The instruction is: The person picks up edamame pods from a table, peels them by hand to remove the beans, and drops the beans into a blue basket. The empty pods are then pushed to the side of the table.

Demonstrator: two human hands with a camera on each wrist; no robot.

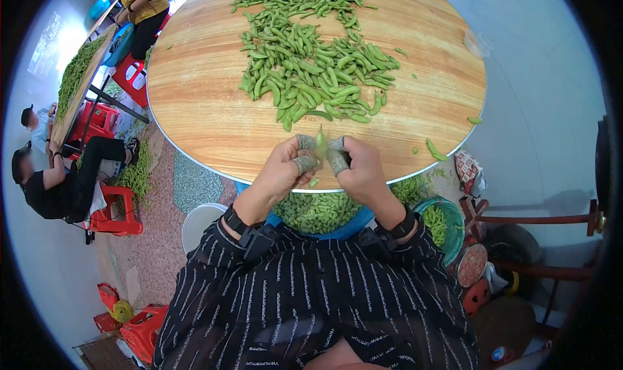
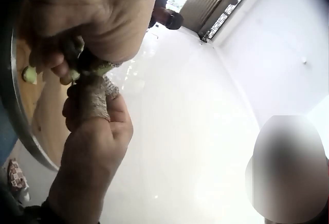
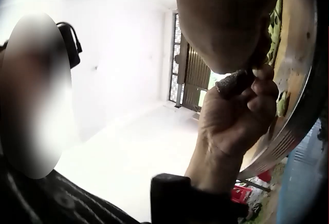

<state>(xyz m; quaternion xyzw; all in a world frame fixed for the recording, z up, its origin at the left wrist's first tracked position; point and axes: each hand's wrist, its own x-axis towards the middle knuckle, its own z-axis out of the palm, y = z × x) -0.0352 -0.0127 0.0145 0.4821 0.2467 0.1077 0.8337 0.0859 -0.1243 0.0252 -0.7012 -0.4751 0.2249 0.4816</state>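
Observation:
Both hands meet over the near edge of a round wooden table [image 1: 195,110]. A green pod [image 1: 320,143] stands upright between them, pinched by the left hand [image 1: 282,169] and the right hand [image 1: 363,169]. Grey wraps cover some thumbs and fingers. The pod is slightly blurred. A large heap of green pods [image 1: 311,78] lies beyond the hands. In the left wrist view the left hand [image 2: 92,16] is close to the lens and the right hand [image 2: 95,126] faces it; bits of green show between them. The right wrist view shows the right hand [image 3: 226,23] hiding most of the pod.
Below the table edge sits a blue tub [image 1: 363,219] of green beans. A white bucket [image 1: 198,224] stands to the left, a green basket [image 1: 454,234] to the right. Loose pods [image 1: 436,151] lie at the table's right. People sit and stand by another table [image 1: 78,88] at left.

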